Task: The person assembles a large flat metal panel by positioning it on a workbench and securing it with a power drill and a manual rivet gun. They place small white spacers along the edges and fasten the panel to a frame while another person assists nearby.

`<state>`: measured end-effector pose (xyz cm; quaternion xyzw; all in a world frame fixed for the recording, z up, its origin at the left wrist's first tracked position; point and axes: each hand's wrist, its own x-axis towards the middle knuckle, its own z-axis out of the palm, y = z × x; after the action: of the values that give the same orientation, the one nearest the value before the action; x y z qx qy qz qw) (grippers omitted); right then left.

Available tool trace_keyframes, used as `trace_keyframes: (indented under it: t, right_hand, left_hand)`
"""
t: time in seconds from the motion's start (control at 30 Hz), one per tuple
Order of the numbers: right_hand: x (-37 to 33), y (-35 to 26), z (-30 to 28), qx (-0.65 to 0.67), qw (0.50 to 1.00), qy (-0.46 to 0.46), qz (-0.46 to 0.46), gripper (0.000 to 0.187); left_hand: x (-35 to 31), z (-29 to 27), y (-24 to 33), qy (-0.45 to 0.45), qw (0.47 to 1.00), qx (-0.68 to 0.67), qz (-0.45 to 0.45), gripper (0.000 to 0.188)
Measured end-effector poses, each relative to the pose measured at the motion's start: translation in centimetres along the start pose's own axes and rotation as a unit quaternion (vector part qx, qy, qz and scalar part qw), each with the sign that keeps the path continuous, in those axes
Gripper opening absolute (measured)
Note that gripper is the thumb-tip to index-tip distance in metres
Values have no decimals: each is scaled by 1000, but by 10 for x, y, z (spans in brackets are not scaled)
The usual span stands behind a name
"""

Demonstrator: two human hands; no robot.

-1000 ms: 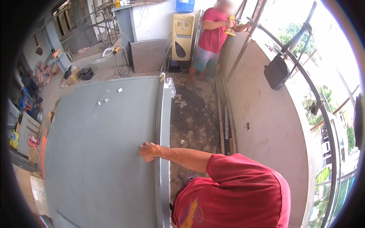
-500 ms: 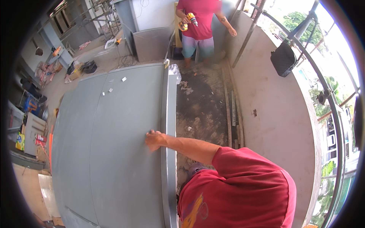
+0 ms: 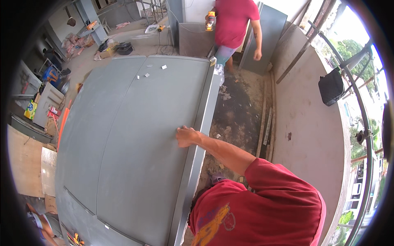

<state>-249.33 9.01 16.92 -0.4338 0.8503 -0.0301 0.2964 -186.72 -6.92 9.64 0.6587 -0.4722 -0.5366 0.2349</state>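
Note:
My right hand (image 3: 186, 136) is closed in a fist over a large flat grey panel (image 3: 139, 143), close to its right raised edge. What the fingers hold, if anything, is hidden. My bare forearm reaches across that edge from a red sleeve. I cannot tell whether the knuckles touch the surface. My left hand is out of view. A long seam runs down the panel, and several small white pieces (image 3: 164, 67) lie near its far end.
A co-worker in a red shirt (image 3: 236, 22) stands beyond the panel, holding a yellow drill (image 3: 211, 20). A pale wall (image 3: 308, 106) runs along the right, with a black bag (image 3: 331, 87) hanging by scaffold pipes. At lower left, another person (image 3: 43, 225) shows partly beside tools (image 3: 75, 238).
My view has shifted, so the panel's near end shows more. My fist stays by the panel's right edge. The co-worker has turned and the drill is partly hidden.

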Motion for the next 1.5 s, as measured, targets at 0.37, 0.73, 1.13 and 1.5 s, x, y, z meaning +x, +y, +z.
trace_keyframes:
  t: [0.37,0.73,1.13,1.5]
  right_hand:
    - [-1,-1,-12,-68,996,-41,-49,45]
    - [48,29,-14,-263,954,9,-141,30]
    - [80,60,0,6,998,53,18,34]
    - [9,19,-25,113,988,57,84,39]
  left_hand:
    - [-11,-59,-30,-21,998,-64,4,28]
    - [-22,-73,-29,-4,993,-114,-42,35]
    - [-14,-77,-45,13,991,-128,-39,69]
    - [-13,-79,-49,-6,990,-136,-28,63]
